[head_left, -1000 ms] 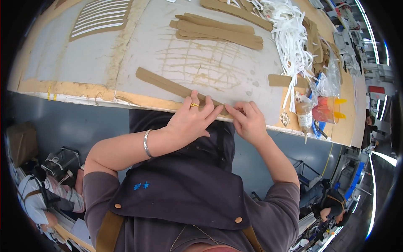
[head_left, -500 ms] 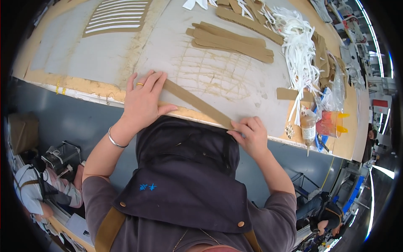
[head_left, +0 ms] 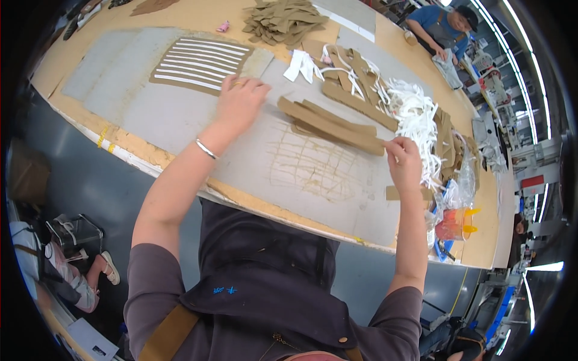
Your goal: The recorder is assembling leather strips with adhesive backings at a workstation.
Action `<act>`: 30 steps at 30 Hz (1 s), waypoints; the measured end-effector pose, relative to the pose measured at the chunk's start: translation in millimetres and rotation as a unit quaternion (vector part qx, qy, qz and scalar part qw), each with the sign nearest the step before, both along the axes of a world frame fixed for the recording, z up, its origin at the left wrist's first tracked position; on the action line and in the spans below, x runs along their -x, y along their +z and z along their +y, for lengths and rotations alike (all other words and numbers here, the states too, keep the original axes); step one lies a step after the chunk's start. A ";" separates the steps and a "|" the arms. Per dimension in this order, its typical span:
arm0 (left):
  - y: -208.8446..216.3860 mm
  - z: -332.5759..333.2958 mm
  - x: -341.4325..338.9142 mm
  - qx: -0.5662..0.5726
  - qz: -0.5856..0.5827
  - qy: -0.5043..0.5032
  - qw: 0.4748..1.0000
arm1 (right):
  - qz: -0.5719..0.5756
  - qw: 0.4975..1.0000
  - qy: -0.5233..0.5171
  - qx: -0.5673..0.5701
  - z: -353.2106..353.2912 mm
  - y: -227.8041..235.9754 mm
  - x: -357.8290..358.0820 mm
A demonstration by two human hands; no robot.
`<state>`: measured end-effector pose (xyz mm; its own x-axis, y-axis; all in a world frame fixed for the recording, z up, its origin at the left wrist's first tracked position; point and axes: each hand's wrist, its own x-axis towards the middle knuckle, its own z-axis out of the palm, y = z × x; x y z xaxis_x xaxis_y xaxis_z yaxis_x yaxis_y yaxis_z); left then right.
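My left hand (head_left: 242,103) is over the lower right corner of a set of brown strips with white bands (head_left: 201,63), its fingers loosely bent and a little apart. Nothing shows in it, though its fingertips are partly turned away from sight. Between finger and thumb, my right hand (head_left: 404,162) pinches the right end of a brown strip (head_left: 337,129). This strip lies on a small stack of similar strips, bowed up slightly. Worn grey sheeting (head_left: 235,162) marked with dried glue lines lies under both hands.
A tangle of white ribbons (head_left: 412,105) lies right of the strips, with loose brown pieces (head_left: 355,72) behind. A brown heap (head_left: 283,23) sits at the back. An orange-red container (head_left: 456,224) stands near the right end. Across the table, a person (head_left: 445,30) works.
Both hands left the table's front edge, where they stretched a brown strip, and moved farther in. The left is now by the banded strips; the right has gripped a strip on the stack.
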<state>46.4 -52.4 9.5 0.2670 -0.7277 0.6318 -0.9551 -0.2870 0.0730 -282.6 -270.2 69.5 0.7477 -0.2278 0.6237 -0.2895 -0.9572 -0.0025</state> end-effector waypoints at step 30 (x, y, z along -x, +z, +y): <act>46.2 234.0 -200.2 0.581 0.287 0.215 0.730 | 0.173 0.936 0.087 -0.294 118.6 -79.4 -292.4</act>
